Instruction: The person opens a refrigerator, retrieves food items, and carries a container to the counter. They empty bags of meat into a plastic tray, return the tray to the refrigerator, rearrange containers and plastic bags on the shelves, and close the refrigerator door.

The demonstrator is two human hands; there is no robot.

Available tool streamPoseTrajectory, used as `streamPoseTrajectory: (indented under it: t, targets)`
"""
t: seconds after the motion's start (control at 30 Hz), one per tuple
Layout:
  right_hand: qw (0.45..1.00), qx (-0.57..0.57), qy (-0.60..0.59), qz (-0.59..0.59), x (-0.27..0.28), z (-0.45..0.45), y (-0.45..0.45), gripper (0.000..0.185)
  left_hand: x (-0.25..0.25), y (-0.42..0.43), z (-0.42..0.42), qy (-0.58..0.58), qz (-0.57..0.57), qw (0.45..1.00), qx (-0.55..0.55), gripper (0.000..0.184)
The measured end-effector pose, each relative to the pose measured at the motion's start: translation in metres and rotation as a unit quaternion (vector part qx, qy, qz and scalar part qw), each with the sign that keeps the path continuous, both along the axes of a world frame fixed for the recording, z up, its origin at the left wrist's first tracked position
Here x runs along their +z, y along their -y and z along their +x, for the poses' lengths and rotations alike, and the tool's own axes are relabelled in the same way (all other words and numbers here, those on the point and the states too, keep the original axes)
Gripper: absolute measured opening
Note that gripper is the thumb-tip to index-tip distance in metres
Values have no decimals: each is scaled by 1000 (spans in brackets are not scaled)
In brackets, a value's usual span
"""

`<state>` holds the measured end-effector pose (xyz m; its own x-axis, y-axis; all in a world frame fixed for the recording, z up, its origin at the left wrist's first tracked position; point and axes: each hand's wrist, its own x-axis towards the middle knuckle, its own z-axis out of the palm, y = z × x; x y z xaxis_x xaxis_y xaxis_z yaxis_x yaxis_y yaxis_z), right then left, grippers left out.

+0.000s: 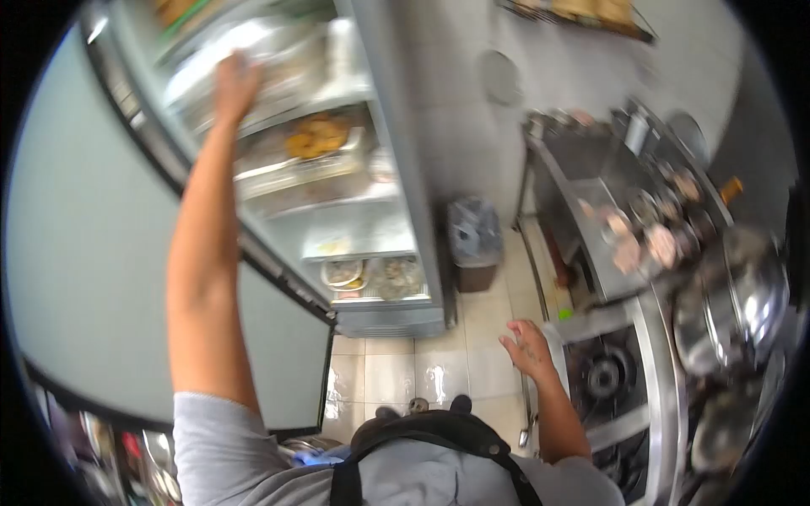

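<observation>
My left hand (238, 83) reaches into the upper part of an open refrigerator, its fingers on a clear plastic bag (283, 63) on a shelf. Motion blurs the fingers, and whether they grip the plastic is unclear. Below the bag, a container with orange-yellow food (317, 137) sits on a shelf. Lower down are a round bowl (342, 271) and a bag of food (396, 277). Over the floor beside the stove, my right hand (528, 347) hangs with its fingers apart and nothing in it.
The refrigerator door (101, 228) stands open at the left. A lined trash bin (475, 240) is right of the refrigerator. Farther right are a metal sink counter (582, 156) with dishes, a gas stove (604, 375) and large metal pots (732, 299). A rack hangs on the wall above.
</observation>
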<state>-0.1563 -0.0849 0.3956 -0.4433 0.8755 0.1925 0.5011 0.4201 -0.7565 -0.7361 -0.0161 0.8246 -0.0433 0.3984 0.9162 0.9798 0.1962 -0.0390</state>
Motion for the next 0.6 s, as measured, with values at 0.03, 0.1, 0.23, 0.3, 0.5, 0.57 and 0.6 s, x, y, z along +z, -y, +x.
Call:
streamPoseTrajectory:
  t: [0.03, 0.1, 0.23, 0.3, 0.5, 0.57, 0.6]
  targets:
    - [1000, 18, 16, -15, 9, -12, 3, 35, 1, 14, 20, 30, -9, 999, -21, 62]
    - [998, 50, 35, -26, 19, -26, 11, 35, -12, 31, 30, 41, 4, 998, -49, 56]
    - [992, 119, 34, -27, 19, -47, 45, 35, -34, 194, 147, -6, 78, 989, -127, 28]
    - [988, 149, 38, -28, 7, -58, 63, 35, -68, 289, 170, -28, 211, 970, -115, 15]
    - [951, 279, 132, -33, -3, -108, 135, 36, -149, 568, 145, 137, 475, 846, 201, 34]
    - [921, 364, 135, 23, 3, -135, 164, 35, -176, 625, 98, 263, 376, 862, 215, 39]
    - [908, 397, 129, 47, 8, -150, 181, 35, -187, 639, 80, 357, 374, 845, 136, 43]
